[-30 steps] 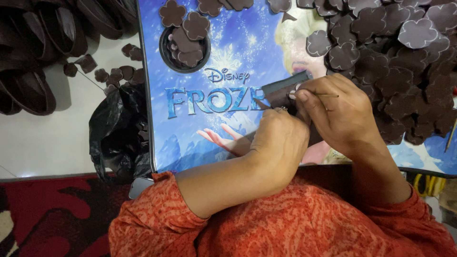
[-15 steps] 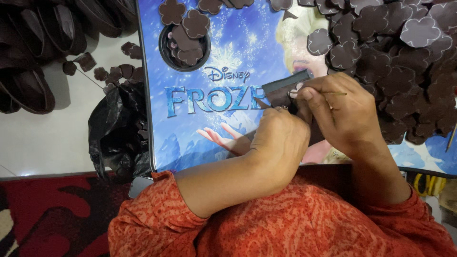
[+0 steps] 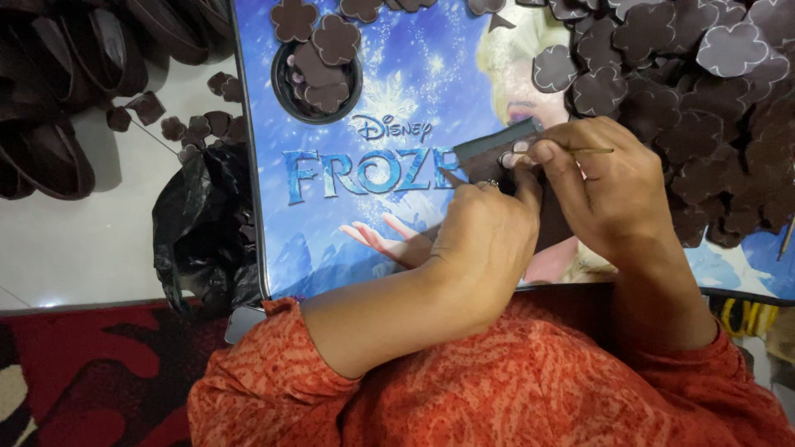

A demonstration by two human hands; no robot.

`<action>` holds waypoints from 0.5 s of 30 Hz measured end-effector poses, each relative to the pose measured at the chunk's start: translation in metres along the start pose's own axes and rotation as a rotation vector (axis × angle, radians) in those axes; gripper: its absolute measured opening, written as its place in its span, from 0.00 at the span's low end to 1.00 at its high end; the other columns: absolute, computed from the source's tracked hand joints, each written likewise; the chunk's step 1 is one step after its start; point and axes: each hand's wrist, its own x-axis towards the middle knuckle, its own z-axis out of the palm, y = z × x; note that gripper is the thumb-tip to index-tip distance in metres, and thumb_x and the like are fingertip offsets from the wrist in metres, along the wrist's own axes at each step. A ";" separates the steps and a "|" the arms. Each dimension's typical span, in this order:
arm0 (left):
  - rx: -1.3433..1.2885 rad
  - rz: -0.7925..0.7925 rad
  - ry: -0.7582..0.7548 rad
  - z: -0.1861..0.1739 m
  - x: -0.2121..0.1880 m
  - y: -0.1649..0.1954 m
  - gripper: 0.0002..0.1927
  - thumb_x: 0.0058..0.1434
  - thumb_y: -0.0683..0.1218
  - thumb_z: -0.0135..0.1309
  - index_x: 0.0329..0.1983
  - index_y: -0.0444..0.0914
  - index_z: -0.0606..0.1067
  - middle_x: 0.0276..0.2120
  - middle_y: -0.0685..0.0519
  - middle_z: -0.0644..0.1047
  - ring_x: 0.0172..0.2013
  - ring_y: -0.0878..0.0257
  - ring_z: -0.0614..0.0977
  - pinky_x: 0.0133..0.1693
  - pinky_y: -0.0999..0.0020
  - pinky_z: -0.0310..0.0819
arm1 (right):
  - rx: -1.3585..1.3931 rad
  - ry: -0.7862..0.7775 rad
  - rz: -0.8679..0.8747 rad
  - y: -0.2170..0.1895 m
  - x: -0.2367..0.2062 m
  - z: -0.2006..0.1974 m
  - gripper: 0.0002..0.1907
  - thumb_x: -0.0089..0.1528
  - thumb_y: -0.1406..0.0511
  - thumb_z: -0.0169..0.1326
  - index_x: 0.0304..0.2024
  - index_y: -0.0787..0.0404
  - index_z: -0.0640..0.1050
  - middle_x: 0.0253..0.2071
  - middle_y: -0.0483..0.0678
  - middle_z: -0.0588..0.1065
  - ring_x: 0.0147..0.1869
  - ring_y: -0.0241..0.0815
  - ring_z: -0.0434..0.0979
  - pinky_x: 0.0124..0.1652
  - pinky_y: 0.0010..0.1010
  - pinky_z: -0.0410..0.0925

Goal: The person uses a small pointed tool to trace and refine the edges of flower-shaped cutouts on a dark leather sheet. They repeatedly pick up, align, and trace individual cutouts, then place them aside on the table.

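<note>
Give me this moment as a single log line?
left hand: holds dark strip | right hand: thin stick on strip | surface: blue picture board | nearby: brown flower cutouts

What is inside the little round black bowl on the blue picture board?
The round black bowl holds a few dark brown flower-shaped cutouts, stacked and overlapping. They cover its bottom, so anything underneath them is hidden.

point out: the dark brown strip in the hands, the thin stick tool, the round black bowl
dark brown flat strip [image 3: 490, 147], head view, upper end
thin brown stick tool [image 3: 592, 151], head view, bare shaft
round black bowl [image 3: 284, 101], head view, left rim
</note>
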 end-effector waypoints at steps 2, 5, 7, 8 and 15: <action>-0.033 -0.015 0.020 0.000 0.001 -0.001 0.32 0.58 0.52 0.54 0.63 0.32 0.69 0.28 0.60 0.81 0.28 0.66 0.83 0.29 0.72 0.70 | 0.003 0.000 0.021 0.000 0.000 0.001 0.04 0.74 0.70 0.57 0.44 0.66 0.80 0.39 0.50 0.79 0.42 0.49 0.79 0.41 0.35 0.71; -0.022 -0.018 0.017 0.000 0.001 -0.002 0.29 0.59 0.52 0.54 0.61 0.33 0.70 0.28 0.59 0.81 0.28 0.66 0.83 0.30 0.71 0.71 | -0.015 0.005 0.024 0.001 -0.001 0.002 0.06 0.75 0.70 0.56 0.42 0.66 0.80 0.40 0.50 0.79 0.42 0.50 0.78 0.42 0.36 0.70; -0.033 -0.008 0.032 0.001 0.001 -0.003 0.30 0.58 0.51 0.54 0.61 0.33 0.70 0.27 0.60 0.81 0.29 0.66 0.83 0.30 0.71 0.71 | -0.023 0.015 0.027 0.002 0.000 0.004 0.08 0.75 0.70 0.56 0.41 0.66 0.81 0.41 0.50 0.79 0.42 0.50 0.78 0.42 0.36 0.70; -0.039 -0.004 0.039 0.001 0.001 -0.003 0.30 0.58 0.51 0.54 0.61 0.33 0.70 0.27 0.60 0.81 0.29 0.65 0.83 0.30 0.71 0.71 | -0.021 0.020 0.038 0.002 0.000 0.004 0.08 0.75 0.70 0.56 0.41 0.66 0.80 0.41 0.50 0.79 0.42 0.50 0.78 0.41 0.36 0.70; -0.027 -0.013 0.037 0.004 0.001 -0.001 0.29 0.58 0.50 0.53 0.62 0.33 0.70 0.26 0.60 0.81 0.28 0.65 0.83 0.29 0.70 0.71 | -0.005 0.044 0.063 0.004 -0.001 0.003 0.09 0.78 0.68 0.56 0.43 0.66 0.80 0.40 0.50 0.78 0.42 0.48 0.79 0.42 0.34 0.70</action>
